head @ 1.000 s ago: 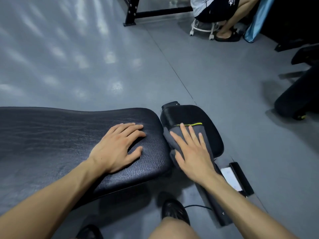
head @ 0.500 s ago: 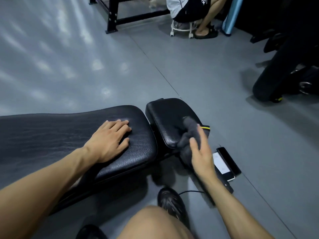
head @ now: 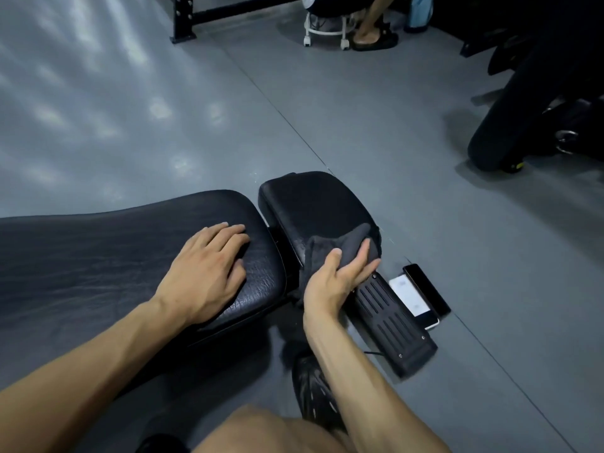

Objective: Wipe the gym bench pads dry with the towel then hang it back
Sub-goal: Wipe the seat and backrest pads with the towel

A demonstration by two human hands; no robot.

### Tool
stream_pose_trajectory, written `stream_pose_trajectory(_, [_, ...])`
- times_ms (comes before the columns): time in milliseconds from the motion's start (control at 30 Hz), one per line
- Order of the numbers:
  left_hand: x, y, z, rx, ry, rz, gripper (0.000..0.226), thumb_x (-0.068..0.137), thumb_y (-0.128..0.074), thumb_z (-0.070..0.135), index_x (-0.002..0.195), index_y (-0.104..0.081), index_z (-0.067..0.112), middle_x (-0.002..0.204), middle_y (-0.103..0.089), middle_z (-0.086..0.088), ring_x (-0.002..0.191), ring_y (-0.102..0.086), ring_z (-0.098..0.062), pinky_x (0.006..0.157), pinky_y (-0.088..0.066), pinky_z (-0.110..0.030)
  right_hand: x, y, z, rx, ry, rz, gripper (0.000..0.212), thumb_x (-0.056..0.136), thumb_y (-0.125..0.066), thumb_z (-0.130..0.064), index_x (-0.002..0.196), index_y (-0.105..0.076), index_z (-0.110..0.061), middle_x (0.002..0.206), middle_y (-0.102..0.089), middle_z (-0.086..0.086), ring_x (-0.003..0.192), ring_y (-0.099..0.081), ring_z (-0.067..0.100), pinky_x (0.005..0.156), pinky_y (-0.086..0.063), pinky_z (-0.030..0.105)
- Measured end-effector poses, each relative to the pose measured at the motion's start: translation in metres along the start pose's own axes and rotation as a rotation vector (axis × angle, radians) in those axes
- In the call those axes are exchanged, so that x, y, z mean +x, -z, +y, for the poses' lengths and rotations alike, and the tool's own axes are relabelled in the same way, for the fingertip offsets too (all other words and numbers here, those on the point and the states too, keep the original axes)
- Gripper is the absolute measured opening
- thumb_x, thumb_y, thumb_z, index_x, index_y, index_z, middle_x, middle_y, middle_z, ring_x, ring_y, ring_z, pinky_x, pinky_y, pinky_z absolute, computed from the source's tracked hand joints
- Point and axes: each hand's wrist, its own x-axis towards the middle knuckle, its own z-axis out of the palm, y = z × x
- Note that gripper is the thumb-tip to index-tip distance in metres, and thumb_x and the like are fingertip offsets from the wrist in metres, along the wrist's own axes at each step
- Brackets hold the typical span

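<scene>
The right hand has its grip on the dark grey towel, thumb on top and fingers under its near right edge, bunching it on the near right corner of the small seat pad. The left hand lies flat, fingers straight, on the long back pad to the left. Two phones lie on the floor to the right of the bench foot.
</scene>
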Motion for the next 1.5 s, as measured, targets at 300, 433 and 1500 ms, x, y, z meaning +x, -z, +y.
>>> stream_pose_trajectory(300, [-0.001,0.0,0.003,-0.015,0.015,0.014,0.05,0.095,-0.035,0.037,0.135,-0.056,0.017,0.15,-0.052,0.0,0.145,-0.04,-0.023,0.121,-0.029,-0.044,0.075,0.018,-0.003,-0.005,-0.067,0.09,0.056,0.101,-0.046,-0.036,0.155,-0.033,-0.032,0.156,-0.043,0.005,0.137,-0.048,0.026,0.115,-0.039,0.041])
stream_pose_trajectory(433, [0.0,0.0,0.003,-0.01,0.011,0.004,0.05,0.095,-0.036,0.036,0.137,-0.055,0.018,0.152,-0.051,0.0,0.146,-0.038,-0.023,0.121,-0.028,-0.044,0.012,0.02,0.007,-0.084,0.007,-0.055,0.069,0.105,-0.048,-0.035,0.162,-0.008,-0.032,0.171,0.005,0.003,0.156,-0.008,0.02,0.122,-0.021,0.03])
stream_pose_trajectory(1500, [0.004,0.003,0.003,-0.061,0.031,-0.036,0.049,0.093,-0.04,0.035,0.134,-0.06,0.019,0.152,-0.051,0.002,0.146,-0.04,-0.022,0.122,-0.026,-0.043,0.177,0.043,-0.04,-0.486,-0.046,-0.681,0.03,0.091,-0.074,-0.036,0.116,-0.065,-0.022,0.107,-0.076,0.0,0.092,-0.073,0.01,0.079,-0.058,0.023])
